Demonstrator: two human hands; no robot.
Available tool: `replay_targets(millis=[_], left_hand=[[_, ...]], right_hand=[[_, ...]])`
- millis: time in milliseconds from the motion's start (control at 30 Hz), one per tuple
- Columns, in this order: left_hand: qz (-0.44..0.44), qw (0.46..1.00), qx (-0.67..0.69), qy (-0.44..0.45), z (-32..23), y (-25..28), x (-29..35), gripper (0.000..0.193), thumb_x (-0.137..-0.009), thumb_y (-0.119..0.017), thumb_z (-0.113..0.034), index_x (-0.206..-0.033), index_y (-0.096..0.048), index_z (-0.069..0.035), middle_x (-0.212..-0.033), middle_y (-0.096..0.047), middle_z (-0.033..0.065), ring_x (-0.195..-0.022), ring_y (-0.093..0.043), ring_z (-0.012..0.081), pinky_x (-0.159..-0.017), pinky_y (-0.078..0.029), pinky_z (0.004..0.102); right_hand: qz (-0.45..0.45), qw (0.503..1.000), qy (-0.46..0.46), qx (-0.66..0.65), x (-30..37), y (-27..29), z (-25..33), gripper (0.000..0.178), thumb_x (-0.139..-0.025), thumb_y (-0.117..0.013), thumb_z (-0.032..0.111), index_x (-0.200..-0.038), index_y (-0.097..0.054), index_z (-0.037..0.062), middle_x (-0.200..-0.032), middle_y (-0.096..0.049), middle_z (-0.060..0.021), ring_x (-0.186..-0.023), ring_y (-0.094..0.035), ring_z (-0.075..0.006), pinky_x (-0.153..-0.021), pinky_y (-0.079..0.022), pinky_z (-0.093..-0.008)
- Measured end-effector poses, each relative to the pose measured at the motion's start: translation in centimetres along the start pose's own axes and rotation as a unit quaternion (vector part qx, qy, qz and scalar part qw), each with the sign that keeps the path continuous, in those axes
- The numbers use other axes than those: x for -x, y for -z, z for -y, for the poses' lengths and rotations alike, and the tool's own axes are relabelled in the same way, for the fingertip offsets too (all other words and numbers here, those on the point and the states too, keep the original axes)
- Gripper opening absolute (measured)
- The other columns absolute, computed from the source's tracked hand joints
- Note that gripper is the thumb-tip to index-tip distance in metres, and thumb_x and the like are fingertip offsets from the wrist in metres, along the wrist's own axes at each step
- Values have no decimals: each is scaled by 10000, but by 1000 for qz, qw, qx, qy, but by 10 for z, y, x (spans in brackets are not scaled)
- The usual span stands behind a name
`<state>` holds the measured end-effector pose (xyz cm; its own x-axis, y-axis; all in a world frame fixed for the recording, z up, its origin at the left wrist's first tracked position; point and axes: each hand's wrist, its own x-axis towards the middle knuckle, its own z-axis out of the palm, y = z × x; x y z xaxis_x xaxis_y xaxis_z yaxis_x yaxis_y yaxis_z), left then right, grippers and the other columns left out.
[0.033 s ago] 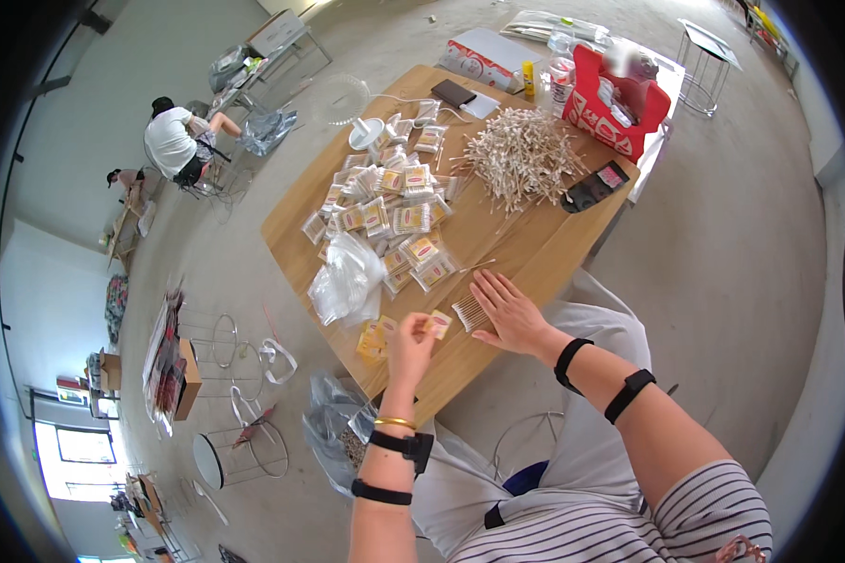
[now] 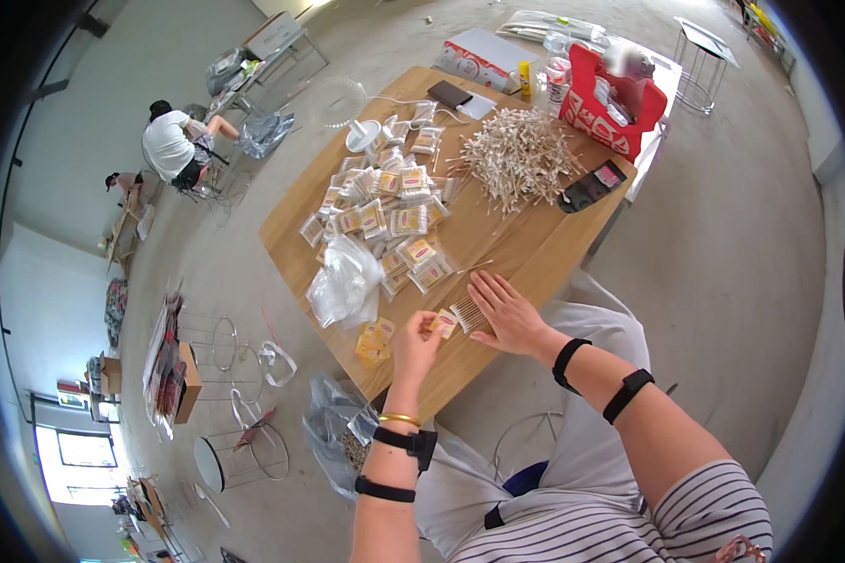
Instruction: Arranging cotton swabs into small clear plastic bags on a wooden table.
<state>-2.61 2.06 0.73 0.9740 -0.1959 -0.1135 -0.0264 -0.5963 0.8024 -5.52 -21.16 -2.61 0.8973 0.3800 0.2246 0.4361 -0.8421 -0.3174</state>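
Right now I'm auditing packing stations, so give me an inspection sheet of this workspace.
Surface: wooden table, crowded at the middle and far end, bare along its right near edge.
Job's things: a row of thin sticks lying flat under the right hand; small yellow-labelled packet at the left fingertips.
Clutter: spread of filled packets, loose stick pile, clear plastic bag, red carton, dark flat device.
Grips: left hand pinches the packet; right hand lies flat, fingers spread on the sticks.
Cables: nothing seen for certain.
Surroundings: concrete floor, wire stools, another person seated far left.
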Motion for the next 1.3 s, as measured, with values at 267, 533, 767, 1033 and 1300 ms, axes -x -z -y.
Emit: replay_targets(millis=[267, 533, 767, 1033, 1300], left_hand=[[29, 997, -67, 30, -16, -33, -33, 231, -844, -794, -129, -1021, -680, -32, -764, -691, 31, -693, -636, 104, -630, -497, 267], [0, 984, -168, -62, -16, -35, -38, 251, -794, -818, -142, -995, -698, -50, -939, -683, 83, -754, -662, 188, -688, -543, 326], [-57, 987, -126, -85, -32, -23, -17, 265, -845, -775, -123, -1081, -683, -44, -1013, -666, 105, -830, -670, 206, -763, -545, 338], [-228, 960, -163, 11, 35, 77, 107, 185, -904, -711, -139, -1052, -694, -30, -979, -712, 100, -834, -679, 198, -790, -537, 336], [-278, 941, -131, 142, 94, 100, 196, 151, -896, -706, -176, -996, -705, -63, -947, -680, 78, -748, -635, 199, -711, -525, 360]], right_hand=[[6, 1000, -5, -3, 0, -3, 3, 897, -926, -543, 597, -1532, -340, -32, -1629, -286, -199, -1533, -220, -325, -1269, -152, -429], [8, 1000, -7, -9, 0, -1, 3, 901, -922, -555, 594, -1545, -323, -14, -1631, -289, -184, -1534, -216, -325, -1270, -148, -435], [17, 1000, -6, 6, -1, -2, 3, 889, -917, -566, 595, -1548, -334, 14, -1635, -284, -177, -1535, -212, -321, -1271, -136, -442], [32, 999, 3, 23, -2, -4, 4, 904, -913, -565, 619, -1545, -338, 14, -1638, -277, -178, -1537, -206, -320, -1269, -124, -475], [63, 994, 24, 88, -2, -10, 31, 914, -935, -501, 643, -1555, -310, -2, -1632, -286, -192, -1541, -194, -320, -1274, -93, -475]])
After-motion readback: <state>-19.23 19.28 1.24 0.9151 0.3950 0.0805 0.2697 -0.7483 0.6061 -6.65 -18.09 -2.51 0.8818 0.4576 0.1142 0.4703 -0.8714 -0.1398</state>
